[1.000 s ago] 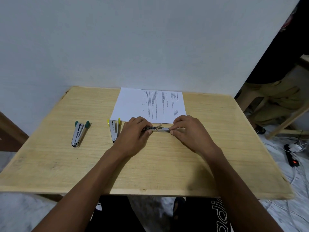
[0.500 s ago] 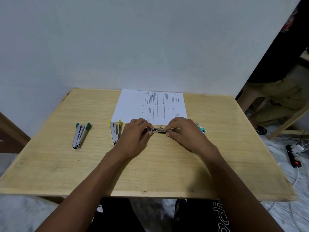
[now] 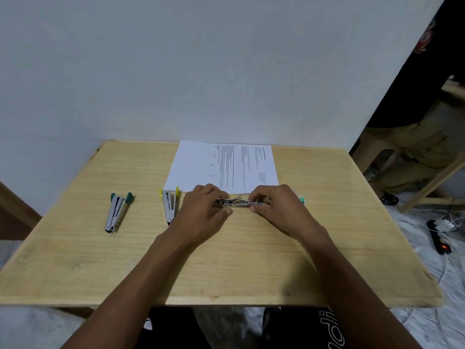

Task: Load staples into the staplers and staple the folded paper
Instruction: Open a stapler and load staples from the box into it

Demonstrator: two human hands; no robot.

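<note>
A small metal stapler (image 3: 237, 202) lies sideways on the wooden table (image 3: 226, 268), just below the printed paper (image 3: 224, 167). My left hand (image 3: 203, 212) pinches its left end. My right hand (image 3: 279, 210) pinches its right end, thumb below and fingers above. The stapler looks opened, with thin metal parts sticking up in the middle. A yellow-tipped stapler (image 3: 169, 204) lies just left of my left hand. A green-tipped stapler (image 3: 117, 210) lies further left. A small green and white staple box (image 3: 300, 199) peeks out behind my right hand.
The table stands against a pale wall. To the right, a person sits on a stool (image 3: 412, 157), beside a wooden frame (image 3: 432, 182). A black power strip (image 3: 439, 238) and white cables lie on the floor at right.
My right hand slid slightly left along the stapler, uncovering the staple box. My left hand stayed in place.
</note>
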